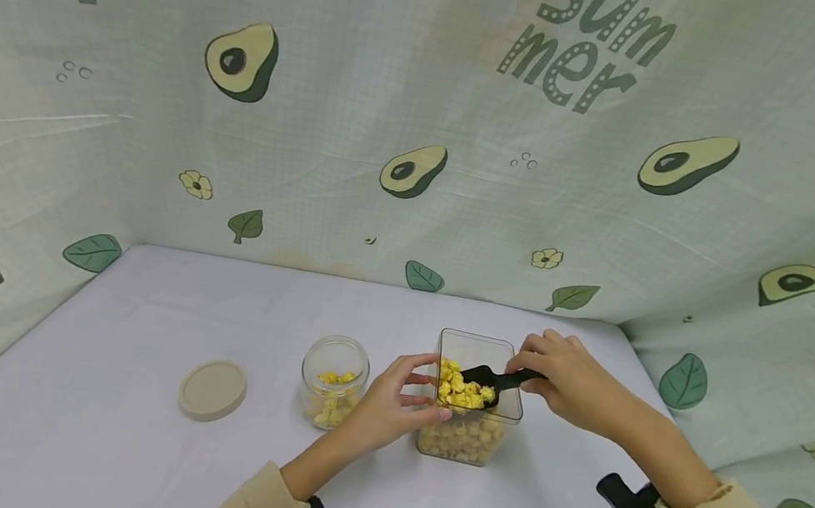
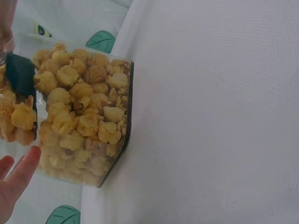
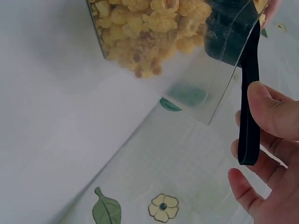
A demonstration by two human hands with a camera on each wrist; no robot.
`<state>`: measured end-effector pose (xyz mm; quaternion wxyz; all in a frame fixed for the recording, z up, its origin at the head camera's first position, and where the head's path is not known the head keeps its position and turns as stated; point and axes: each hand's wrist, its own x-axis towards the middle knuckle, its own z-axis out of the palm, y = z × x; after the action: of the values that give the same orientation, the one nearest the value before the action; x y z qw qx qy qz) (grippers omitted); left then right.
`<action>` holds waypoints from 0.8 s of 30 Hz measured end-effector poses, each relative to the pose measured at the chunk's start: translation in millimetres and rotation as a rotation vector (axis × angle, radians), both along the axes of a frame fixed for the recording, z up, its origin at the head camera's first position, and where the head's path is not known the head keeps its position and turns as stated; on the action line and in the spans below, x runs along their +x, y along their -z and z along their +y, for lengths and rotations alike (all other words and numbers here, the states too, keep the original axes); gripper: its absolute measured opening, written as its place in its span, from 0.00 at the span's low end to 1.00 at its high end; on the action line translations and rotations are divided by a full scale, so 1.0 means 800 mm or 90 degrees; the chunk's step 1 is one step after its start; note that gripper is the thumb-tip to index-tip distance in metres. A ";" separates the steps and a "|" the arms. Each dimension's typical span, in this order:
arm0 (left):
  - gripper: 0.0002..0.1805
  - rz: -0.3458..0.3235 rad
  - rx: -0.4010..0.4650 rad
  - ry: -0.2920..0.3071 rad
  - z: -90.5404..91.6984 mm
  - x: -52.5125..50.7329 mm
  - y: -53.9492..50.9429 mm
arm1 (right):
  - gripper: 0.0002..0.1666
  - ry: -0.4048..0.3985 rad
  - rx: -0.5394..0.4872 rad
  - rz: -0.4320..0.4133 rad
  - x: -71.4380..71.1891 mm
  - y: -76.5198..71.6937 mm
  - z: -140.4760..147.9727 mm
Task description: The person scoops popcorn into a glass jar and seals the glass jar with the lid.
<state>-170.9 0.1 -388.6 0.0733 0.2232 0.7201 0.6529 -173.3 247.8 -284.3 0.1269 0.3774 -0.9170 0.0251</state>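
Observation:
A clear square container holds yellow popcorn in its lower part. My right hand pinches the handle of a black scoop between thumb and fingers. The scoop's bowl is inside the container's top, loaded with popcorn, and its handle crosses the right rim. My left hand is at the container's left side, fingers spread and fairly straight, with the thumb by the front rim. Some of its fingertips are hidden in the left wrist view. Left of it stands a round clear jar, lidless, with some popcorn inside.
A round beige lid lies flat on the white-covered table, left of the jar. Behind and at both sides hangs a pale curtain printed with avocados and leaves. Black wrist mounts sit on both forearms.

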 end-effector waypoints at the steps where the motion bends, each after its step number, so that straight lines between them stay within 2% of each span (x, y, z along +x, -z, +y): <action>1: 0.38 0.006 -0.001 -0.002 0.000 0.000 0.001 | 0.14 0.001 0.003 -0.004 0.000 0.000 -0.001; 8: 0.38 0.000 0.000 0.002 0.000 -0.001 0.001 | 0.12 0.002 0.009 -0.012 0.001 0.005 -0.012; 14: 0.39 0.001 -0.003 0.003 0.000 -0.001 0.002 | 0.13 0.021 -0.030 -0.031 0.004 0.013 -0.004; 24: 0.38 0.012 -0.013 0.000 -0.001 0.000 0.002 | 0.15 0.007 -0.100 -0.015 0.012 0.025 0.008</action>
<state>-171.1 -0.4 -390.0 0.0689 0.2282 0.7274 0.6435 -163.8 254.3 -304.2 0.1457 0.3608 -0.9157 0.1008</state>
